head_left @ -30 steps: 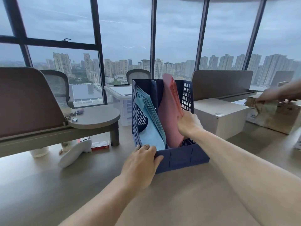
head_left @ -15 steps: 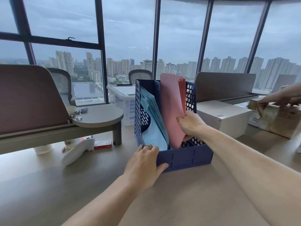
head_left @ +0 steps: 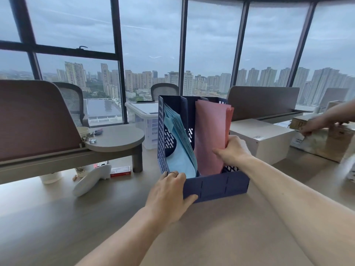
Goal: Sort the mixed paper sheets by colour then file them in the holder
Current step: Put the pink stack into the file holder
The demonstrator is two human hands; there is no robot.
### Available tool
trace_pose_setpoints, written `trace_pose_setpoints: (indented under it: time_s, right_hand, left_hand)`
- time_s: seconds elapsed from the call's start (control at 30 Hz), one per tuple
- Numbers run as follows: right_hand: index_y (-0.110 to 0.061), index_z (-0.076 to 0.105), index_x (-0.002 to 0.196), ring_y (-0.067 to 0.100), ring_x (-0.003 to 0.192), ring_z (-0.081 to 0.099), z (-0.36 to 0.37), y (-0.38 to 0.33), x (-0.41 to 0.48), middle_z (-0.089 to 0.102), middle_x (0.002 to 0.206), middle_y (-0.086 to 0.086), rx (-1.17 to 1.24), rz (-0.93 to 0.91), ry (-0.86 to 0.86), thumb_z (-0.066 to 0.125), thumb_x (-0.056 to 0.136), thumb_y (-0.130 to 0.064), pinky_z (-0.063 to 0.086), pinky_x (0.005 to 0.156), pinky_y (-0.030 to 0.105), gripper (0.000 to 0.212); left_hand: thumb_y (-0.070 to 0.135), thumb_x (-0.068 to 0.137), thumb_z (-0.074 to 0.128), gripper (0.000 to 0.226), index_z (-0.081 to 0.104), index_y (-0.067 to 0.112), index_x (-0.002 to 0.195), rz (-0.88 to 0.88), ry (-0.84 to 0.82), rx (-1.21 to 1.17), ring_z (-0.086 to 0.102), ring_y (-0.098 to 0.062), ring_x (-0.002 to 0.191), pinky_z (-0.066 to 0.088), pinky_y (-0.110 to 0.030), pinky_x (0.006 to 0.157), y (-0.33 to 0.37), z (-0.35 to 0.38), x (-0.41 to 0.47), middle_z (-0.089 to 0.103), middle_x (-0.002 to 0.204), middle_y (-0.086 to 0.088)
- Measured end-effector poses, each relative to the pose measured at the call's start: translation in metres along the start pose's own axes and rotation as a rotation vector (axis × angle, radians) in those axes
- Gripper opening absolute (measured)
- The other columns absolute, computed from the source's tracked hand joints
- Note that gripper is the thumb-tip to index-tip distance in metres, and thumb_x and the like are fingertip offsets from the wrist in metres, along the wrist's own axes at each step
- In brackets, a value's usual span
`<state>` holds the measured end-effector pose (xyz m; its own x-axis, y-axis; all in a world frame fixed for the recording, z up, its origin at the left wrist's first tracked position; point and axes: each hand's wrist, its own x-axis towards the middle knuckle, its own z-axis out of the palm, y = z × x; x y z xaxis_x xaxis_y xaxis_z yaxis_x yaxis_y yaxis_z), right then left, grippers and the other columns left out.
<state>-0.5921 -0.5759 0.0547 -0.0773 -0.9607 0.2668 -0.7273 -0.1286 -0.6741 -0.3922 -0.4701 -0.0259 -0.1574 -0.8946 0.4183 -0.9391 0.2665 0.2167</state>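
Pink sheets (head_left: 211, 135) stand in the right compartment of the holder (head_left: 217, 187) on the tabletop (head_left: 211, 237). The right hand (head_left: 233, 150) reaches in from the right, fingers pinching their right edge. The left hand (head_left: 169, 191) curls its fingers over the holder's near left corner, beside the blue sheets (head_left: 178, 150).

The holder (head_left: 215, 186) stands on the tabletop (head_left: 211, 237), with a box (head_left: 263, 139) behind to its right. Inside, the left sheaf (head_left: 178, 143) leans in the leftmost compartment. The right sheaf (head_left: 209, 135) stands just right of it.

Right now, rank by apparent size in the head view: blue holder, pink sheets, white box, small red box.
1. blue holder
2. pink sheets and white box look alike; box sits farther back, so unranked.
3. small red box
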Motion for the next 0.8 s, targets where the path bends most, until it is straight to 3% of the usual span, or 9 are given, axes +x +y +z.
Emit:
trace_pose_setpoints:
  time_s: [0.27,0.4,0.5,0.57,0.67,0.8]
  right_hand:
    - [-0.025,0.062,0.111,0.027,0.092,0.067,0.0,-0.008,-0.017,0.069,0.1,0.001,-0.142,-0.033,-0.003,0.071,0.083,-0.046,0.057,0.087,0.044,0.037]
    - [-0.021,0.059,0.115,0.028,0.094,0.065,-0.007,-0.007,-0.045,0.067,0.105,0.003,-0.252,0.024,-0.033,0.073,0.082,-0.048,0.057,0.084,0.041,0.044]
    - [-0.02,0.057,0.123,0.028,0.106,0.062,-0.02,-0.011,-0.075,0.065,0.12,0.005,-0.317,-0.059,-0.044,0.074,0.081,-0.048,0.054,0.09,0.041,0.053]
    - [-0.02,0.048,0.14,0.026,0.123,0.056,-0.031,-0.019,-0.098,0.057,0.137,0.004,-0.336,-0.112,-0.139,0.073,0.082,-0.049,0.049,0.101,0.04,0.069]
    - [-0.024,0.034,0.15,0.025,0.135,0.045,-0.042,-0.033,-0.134,0.045,0.149,0.005,-0.403,-0.134,-0.316,0.069,0.081,-0.06,0.04,0.11,0.038,0.085]
    - [-0.026,0.036,0.15,0.024,0.136,0.044,-0.039,-0.058,-0.188,0.046,0.149,0.004,-0.453,-0.201,-0.439,0.062,0.079,-0.072,0.038,0.111,0.036,0.089]
  left_hand:
    - [0.063,0.089,0.059,0.041,0.049,0.025,0.103,-0.032,-0.051,-0.005,0.05,-0.016,0.095,0.041,-0.028,0.075,0.002,-0.004,0.001,0.053,0.102,0.008]
    - [0.064,0.088,0.059,0.044,0.05,0.025,0.108,-0.062,-0.204,-0.011,0.051,-0.017,0.095,0.048,-0.031,0.079,0.005,-0.021,0.002,0.051,0.103,0.006]
    - [0.065,0.086,0.061,0.06,0.047,0.026,0.129,-0.106,-0.354,-0.049,0.05,-0.025,0.117,0.05,-0.044,0.097,0.007,-0.045,0.001,0.049,0.134,-0.002]
    - [0.065,0.084,0.064,0.081,0.036,0.027,0.15,-0.167,-0.378,-0.059,0.032,-0.031,0.143,0.039,-0.05,0.113,0.009,-0.071,-0.006,0.03,0.159,-0.004]
    - [0.07,0.083,0.063,0.095,0.022,0.029,0.158,-0.203,-0.371,0.092,0.013,-0.031,0.154,0.025,-0.055,0.121,0.01,-0.118,-0.029,0.018,0.167,-0.002]
    - [0.076,0.082,0.056,0.092,0.026,0.03,0.156,-0.276,-0.343,0.215,0.013,-0.028,0.154,0.022,-0.052,0.122,-0.01,-0.165,-0.091,0.019,0.167,-0.001]
